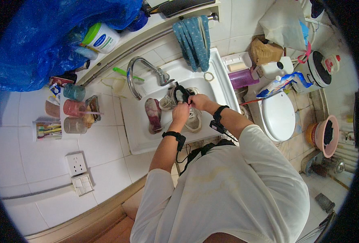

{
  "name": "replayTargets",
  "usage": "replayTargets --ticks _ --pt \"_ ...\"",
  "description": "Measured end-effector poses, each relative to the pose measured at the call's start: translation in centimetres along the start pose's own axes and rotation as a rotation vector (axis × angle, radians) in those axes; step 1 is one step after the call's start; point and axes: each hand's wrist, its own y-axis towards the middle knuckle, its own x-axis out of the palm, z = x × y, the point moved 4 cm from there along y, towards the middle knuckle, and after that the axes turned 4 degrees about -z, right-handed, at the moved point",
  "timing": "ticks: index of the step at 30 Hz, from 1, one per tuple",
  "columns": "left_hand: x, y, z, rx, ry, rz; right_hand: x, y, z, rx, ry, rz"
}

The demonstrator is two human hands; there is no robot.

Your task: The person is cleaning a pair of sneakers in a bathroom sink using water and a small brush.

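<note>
Both my hands are closed on a black-and-pale shoe [181, 94] over the white sink [137, 139]. My left hand [180, 114] grips it from the near side, its fingertips partly hidden. From the right, my right hand [200, 102] pinches its edge, close beside the left hand. A pale sneaker [167, 103] lies just left of the held shoe, and another pale shoe [193, 122] lies below my right hand. Farther left in the basin rests a shoe with a dark red and whitish surface [153, 115]. Dark bands with small devices circle both wrists.
A chrome faucet [135, 77] arches over the sink's left side. A blue towel [192, 42] hangs from the rail behind. Cups [74, 108] and toothbrushes sit on the left wall. To the right stand a toilet [278, 115] and a pink basin [330, 136].
</note>
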Motion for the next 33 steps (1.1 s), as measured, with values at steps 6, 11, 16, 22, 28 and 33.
replayTargets --ticks 6,11,16,22,28,33 --pt "-2.5 -4.2 -0.9 -0.009 -0.122 0.085 -0.4 0.0 0.9 0.126 -0.082 -0.046" --pt "0.0 -7.3 -8.3 -0.18 -0.148 0.114 -0.2 0.7 0.5 0.085 -0.058 -0.073" --pt "-3.0 -4.6 -3.3 -0.081 -0.226 0.26 0.6 1.1 1.2 0.078 -0.042 -0.079" --pt "-2.0 0.1 1.7 0.026 -0.018 0.035 0.9 1.0 1.1 0.015 -0.107 -0.003" --pt "-1.4 1.8 0.9 0.061 0.037 -0.033 0.4 0.6 0.6 0.0 -0.045 0.004" --pt "-1.3 1.6 1.2 0.008 0.034 -0.118 1.3 0.8 1.9 0.028 -0.049 0.032"
